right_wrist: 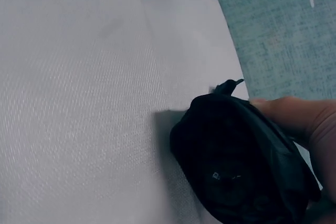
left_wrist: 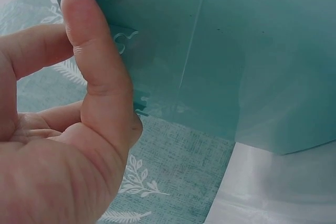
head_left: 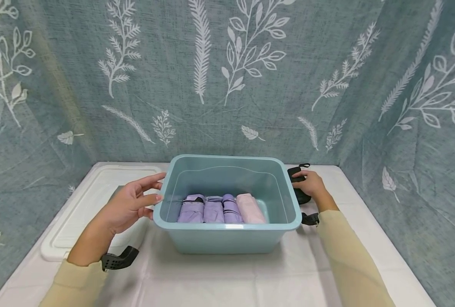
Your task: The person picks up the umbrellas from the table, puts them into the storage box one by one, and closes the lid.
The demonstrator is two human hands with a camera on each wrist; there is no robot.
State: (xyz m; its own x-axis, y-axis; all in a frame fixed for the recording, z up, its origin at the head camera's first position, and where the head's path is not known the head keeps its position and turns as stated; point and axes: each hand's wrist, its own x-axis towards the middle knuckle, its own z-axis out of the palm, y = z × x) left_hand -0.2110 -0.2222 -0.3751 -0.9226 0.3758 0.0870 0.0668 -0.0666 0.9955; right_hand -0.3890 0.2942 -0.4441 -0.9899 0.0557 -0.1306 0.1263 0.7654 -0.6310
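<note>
A light blue plastic bin [head_left: 227, 241] stands in the middle of the table in the head view. Inside are several lavender bundles [head_left: 192, 209] with dark bands and a folded pink cloth [head_left: 251, 208]. My left hand [head_left: 129, 204] is at the bin's left rim, thumb and fingertips touching it, fingers fairly straight. To the right of the bin, my right hand [head_left: 308, 183] holds a black zip pouch [head_left: 301, 197] with a small loop. In the right wrist view, fingers grip one side of that pouch [right_wrist: 226, 156]; its far side is out of frame.
A white lid [head_left: 59, 238] lies flat at the left, partly under my left arm. On it is a grey-green item [head_left: 116, 192], mostly hidden by my hand. White cloth [head_left: 220, 281] covers the table, and a patterned blue-green curtain [head_left: 174, 85] hangs behind and at both sides.
</note>
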